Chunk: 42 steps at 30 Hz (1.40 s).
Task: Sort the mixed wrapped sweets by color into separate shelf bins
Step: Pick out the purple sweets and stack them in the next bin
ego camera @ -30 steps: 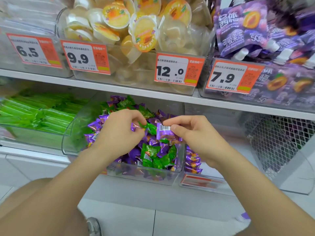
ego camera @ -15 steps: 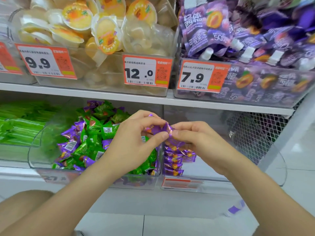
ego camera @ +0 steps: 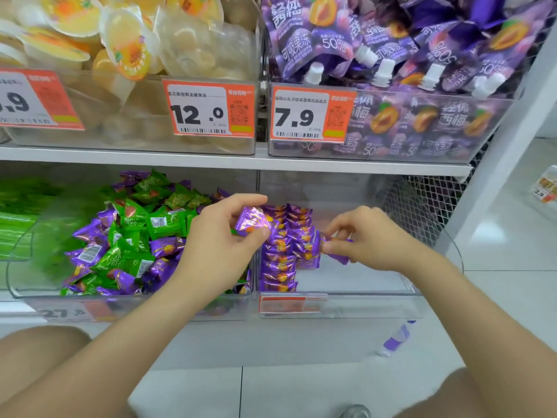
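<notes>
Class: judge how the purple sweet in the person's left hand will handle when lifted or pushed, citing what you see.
Probably light: the left hand holds the purple sweet in a fingertip pinch. Its glossy foil wrapper looks slippery and crinkly. Being flat-sided, like the stacked sweets beside it, it should slide, not roll.

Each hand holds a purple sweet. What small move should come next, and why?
Probably the right hand should lower its purple sweet into the right bin, at the end of the purple rows. It pinches that sweet just beside those rows, over a bare part of the bin. The left hand holds a second purple sweet.
</notes>
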Motion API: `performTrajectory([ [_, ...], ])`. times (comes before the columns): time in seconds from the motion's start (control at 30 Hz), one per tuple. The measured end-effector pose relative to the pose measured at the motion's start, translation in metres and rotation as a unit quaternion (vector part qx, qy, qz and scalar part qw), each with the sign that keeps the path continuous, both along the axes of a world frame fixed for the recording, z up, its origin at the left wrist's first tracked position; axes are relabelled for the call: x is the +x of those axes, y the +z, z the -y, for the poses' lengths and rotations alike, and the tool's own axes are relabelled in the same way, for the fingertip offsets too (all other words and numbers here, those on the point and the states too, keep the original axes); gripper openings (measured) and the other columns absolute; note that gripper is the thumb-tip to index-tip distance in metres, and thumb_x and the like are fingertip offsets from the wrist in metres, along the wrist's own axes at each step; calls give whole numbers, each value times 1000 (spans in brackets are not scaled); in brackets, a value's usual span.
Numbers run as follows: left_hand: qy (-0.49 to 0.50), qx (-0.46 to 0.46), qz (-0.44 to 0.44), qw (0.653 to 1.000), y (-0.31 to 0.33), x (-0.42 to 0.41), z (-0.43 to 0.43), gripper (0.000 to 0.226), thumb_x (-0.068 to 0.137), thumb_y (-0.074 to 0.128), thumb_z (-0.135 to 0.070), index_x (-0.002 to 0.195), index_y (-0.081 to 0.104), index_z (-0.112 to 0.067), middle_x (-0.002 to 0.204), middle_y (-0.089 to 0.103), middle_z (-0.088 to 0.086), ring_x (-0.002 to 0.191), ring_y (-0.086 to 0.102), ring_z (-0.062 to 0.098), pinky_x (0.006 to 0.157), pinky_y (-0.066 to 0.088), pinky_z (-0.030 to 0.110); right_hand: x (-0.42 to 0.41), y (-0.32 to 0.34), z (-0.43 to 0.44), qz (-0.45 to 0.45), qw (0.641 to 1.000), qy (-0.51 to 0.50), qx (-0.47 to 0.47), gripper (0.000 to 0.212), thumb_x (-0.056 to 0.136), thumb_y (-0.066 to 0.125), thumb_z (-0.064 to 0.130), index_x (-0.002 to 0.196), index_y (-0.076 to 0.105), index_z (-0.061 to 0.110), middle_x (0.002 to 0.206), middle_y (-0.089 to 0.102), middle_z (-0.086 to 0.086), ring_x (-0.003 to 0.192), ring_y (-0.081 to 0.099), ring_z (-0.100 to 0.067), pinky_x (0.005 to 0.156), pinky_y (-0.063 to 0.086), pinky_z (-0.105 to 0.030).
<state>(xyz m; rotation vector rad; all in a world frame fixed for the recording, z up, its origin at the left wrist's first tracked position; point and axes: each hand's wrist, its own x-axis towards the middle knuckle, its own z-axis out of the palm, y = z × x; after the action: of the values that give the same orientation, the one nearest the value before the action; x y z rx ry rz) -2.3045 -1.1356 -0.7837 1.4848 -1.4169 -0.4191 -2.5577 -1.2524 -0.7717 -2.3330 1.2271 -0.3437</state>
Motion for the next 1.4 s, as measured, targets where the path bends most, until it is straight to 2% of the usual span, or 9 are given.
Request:
performTrajectory([
  [0.1, 17, 18, 4, 1000, -7, -2, 3, 34, 84, 86, -28, 114, 73, -39, 92, 70, -28, 87, 66, 1, 76, 59, 31, 1, -23, 10, -88, 995, 36, -28, 16, 88, 83, 32, 103, 80, 28, 70, 70, 16, 67, 64, 3, 79, 47, -26],
  [0.3, 16, 27, 3, 1000, -17, -3, 8, 39, 82, 88, -30, 116, 71, -39, 97, 74, -17, 92, 67, 2, 78, 61, 32, 21, -56, 23, -165, 981, 95, -46, 29, 91, 76, 20, 120, 74, 27, 114, 73, 8, 103, 62, -17, 89, 49, -30],
  [0.5, 5, 32, 5, 999, -19, -4, 8, 45, 81, 88, -26, 119, 69, -39, 98, 72, -16, 94, 65, 2, 74, 61, 31, 30, -60, 26, -174, 979, 92, -48, 25, 86, 78, 13, 102, 67, 28, 91, 61, 11, 92, 52, -14, 87, 50, -35],
  [0.8, -7, 32, 8, 999, -19, -6, 5, 41, 81, 88, -24, 116, 70, -39, 97, 72, -18, 94, 66, 4, 75, 60, 32, 31, -57, 21, -172, 980, 89, -57, 28, 86, 78, 7, 107, 75, 25, 87, 59, 12, 86, 55, -14, 79, 50, -29],
  [0.93, -10, 28, 21, 999, -17, -6, 3, 41, 81, 88, -25, 116, 71, -38, 96, 72, -18, 94, 65, 2, 71, 54, 19, 36, -57, 20, -160, 980, 79, -90, 21, 86, 80, 12, 103, 73, 22, 77, 49, 16, 85, 53, -17, 79, 52, -32],
  [1.1, -9, 28, 56, 998, -13, -4, 1, 35, 75, 92, -34, 104, 71, -38, 95, 73, -23, 96, 64, -5, 74, 38, 0, 32, -51, 23, -179, 979, 29, -95, 19, 83, 84, 29, 93, 67, 27, 86, 60, 4, 90, 63, -27, 80, 58, -41],
  [1.2, -22, 20, 64, 998, -7, -5, -1, 35, 72, 93, -37, 100, 72, -38, 95, 74, -23, 96, 66, -3, 77, 38, 1, 35, -34, 13, -63, 992, -8, -111, 12, 96, 67, 33, 88, 71, 25, 82, 72, 3, 82, 68, -24, 80, 57, -41],
  [1.3, -60, 0, 53, 997, -1, -8, -2, 39, 70, 96, -30, 102, 73, -38, 98, 75, -21, 98, 68, 4, 80, 41, 5, 41, -5, -14, 167, 978, 38, 118, 19, 103, 61, 32, 109, 77, 23, 95, 78, -2, 89, 73, -23, 89, 60, -43],
  [1.4, -91, -13, 56, 994, 1, -12, -5, 43, 70, 95, -33, 105, 73, -43, 103, 74, -16, 104, 66, 13, 89, 50, 29, 40, 2, -33, 232, 935, 110, 247, 22, 101, 69, 22, 121, 76, 15, 108, 78, -14, 102, 75, -29, 97, 57, -43],
])
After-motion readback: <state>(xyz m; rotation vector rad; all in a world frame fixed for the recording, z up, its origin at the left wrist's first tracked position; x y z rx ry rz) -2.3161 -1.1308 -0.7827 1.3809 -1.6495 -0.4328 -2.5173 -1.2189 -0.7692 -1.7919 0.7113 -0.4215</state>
